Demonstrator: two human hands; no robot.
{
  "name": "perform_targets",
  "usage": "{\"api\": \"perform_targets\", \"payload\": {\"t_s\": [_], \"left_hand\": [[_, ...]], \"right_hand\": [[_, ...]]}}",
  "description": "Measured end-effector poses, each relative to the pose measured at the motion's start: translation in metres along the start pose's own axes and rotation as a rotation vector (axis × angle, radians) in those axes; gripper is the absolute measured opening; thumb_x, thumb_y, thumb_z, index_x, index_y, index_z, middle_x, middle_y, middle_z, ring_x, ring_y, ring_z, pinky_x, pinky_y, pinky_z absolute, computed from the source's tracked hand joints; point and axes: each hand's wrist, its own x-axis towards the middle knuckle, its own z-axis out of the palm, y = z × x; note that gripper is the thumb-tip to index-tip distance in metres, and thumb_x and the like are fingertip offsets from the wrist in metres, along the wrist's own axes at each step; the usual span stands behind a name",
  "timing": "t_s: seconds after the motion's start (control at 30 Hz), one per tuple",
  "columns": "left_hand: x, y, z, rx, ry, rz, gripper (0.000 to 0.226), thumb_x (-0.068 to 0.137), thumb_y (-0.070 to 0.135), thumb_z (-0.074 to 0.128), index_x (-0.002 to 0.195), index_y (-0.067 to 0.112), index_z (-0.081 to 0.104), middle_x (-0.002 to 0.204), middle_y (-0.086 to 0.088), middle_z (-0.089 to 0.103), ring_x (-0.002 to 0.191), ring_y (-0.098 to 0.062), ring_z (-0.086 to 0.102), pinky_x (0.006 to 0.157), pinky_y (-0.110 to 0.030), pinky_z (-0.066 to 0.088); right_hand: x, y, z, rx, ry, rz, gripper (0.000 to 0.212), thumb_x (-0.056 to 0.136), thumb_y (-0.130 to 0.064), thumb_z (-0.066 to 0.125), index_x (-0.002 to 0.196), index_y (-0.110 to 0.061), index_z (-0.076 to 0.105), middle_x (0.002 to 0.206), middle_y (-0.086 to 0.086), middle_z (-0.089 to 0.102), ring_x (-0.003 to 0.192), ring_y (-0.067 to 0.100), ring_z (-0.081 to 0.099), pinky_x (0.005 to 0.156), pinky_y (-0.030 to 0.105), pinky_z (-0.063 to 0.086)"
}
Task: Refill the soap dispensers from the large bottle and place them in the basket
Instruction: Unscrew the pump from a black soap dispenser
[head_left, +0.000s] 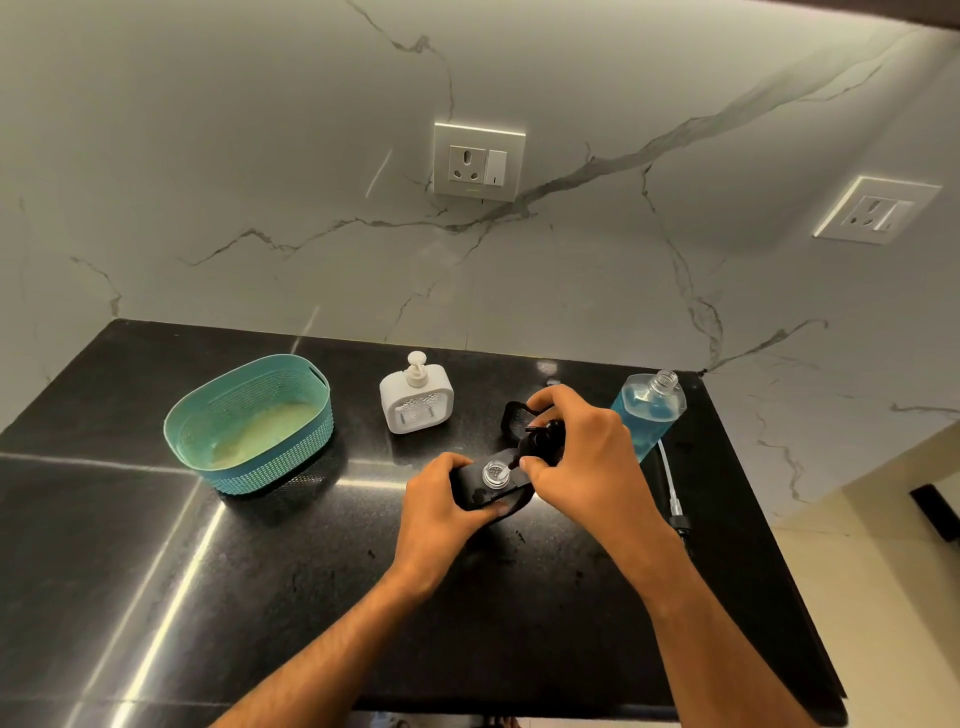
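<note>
A black soap dispenser (480, 492) stands on the black counter with its clear threaded neck uncovered. My left hand (441, 512) grips its body from the left. My right hand (582, 457) holds the black pump head (543, 441) just above and right of the neck. A second black dispenser (514, 415) sits partly hidden behind my right hand. A white dispenser (416, 397) with its pump on stands further back. The large clear bottle (649, 410) of blue liquid stands uncapped at the right. The teal basket (249, 421) sits at the left, with no dispenser in it.
The counter's right edge (769, 530) drops off close behind the large bottle. A white tube with a dark tip (672, 493) lies beside that bottle. The marble wall carries two sockets (478, 161) (878, 210).
</note>
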Motion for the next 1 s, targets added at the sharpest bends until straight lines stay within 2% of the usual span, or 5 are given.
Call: {"api": "perform_targets", "payload": {"t_s": [0.2, 0.47, 0.67, 0.87, 1.0], "left_hand": [[-0.001, -0.004, 0.000, 0.069, 0.046, -0.003, 0.050, 0.067, 0.041, 0.094, 0.099, 0.034, 0.057, 0.094, 0.016, 0.063, 0.087, 0.002, 0.060, 0.073, -0.025, 0.056], [0.001, -0.006, 0.001, 0.121, 0.071, -0.013, 0.051, 0.068, 0.043, 0.091, 0.098, 0.032, 0.051, 0.096, 0.014, 0.058, 0.085, -0.003, 0.058, 0.072, -0.030, 0.057], [0.003, -0.006, -0.001, 0.109, 0.056, 0.011, 0.049, 0.069, 0.043, 0.091, 0.098, 0.031, 0.053, 0.095, 0.014, 0.059, 0.086, -0.003, 0.058, 0.073, -0.030, 0.055], [0.006, -0.006, -0.002, 0.073, 0.019, 0.006, 0.050, 0.066, 0.044, 0.093, 0.098, 0.032, 0.057, 0.093, 0.016, 0.065, 0.086, -0.002, 0.061, 0.071, -0.025, 0.054], [0.010, -0.007, -0.005, 0.035, -0.004, -0.008, 0.050, 0.065, 0.034, 0.096, 0.100, 0.030, 0.061, 0.092, 0.016, 0.070, 0.084, 0.001, 0.066, 0.067, -0.018, 0.056]], "right_hand": [[-0.002, -0.001, -0.008, 0.001, 0.006, -0.011, 0.050, 0.071, -0.016, 0.087, 0.113, -0.027, 0.063, 0.098, -0.012, 0.070, 0.093, 0.006, 0.067, 0.090, 0.035, 0.059], [-0.006, 0.004, -0.012, -0.025, -0.037, -0.033, 0.041, 0.071, -0.016, 0.086, 0.108, -0.028, 0.071, 0.095, -0.011, 0.069, 0.088, 0.005, 0.065, 0.083, 0.025, 0.060], [-0.012, 0.011, -0.018, -0.016, -0.028, -0.044, 0.033, 0.071, -0.016, 0.086, 0.100, -0.028, 0.078, 0.095, -0.011, 0.071, 0.086, 0.004, 0.065, 0.082, 0.025, 0.059], [-0.019, 0.019, -0.020, 0.035, -0.011, -0.002, 0.028, 0.071, -0.013, 0.087, 0.093, -0.026, 0.076, 0.093, -0.010, 0.069, 0.086, 0.004, 0.065, 0.077, 0.017, 0.055], [-0.024, 0.028, -0.020, 0.058, 0.007, 0.012, 0.027, 0.069, -0.013, 0.088, 0.089, -0.024, 0.074, 0.090, -0.012, 0.067, 0.084, 0.004, 0.065, 0.075, 0.018, 0.056]]}}
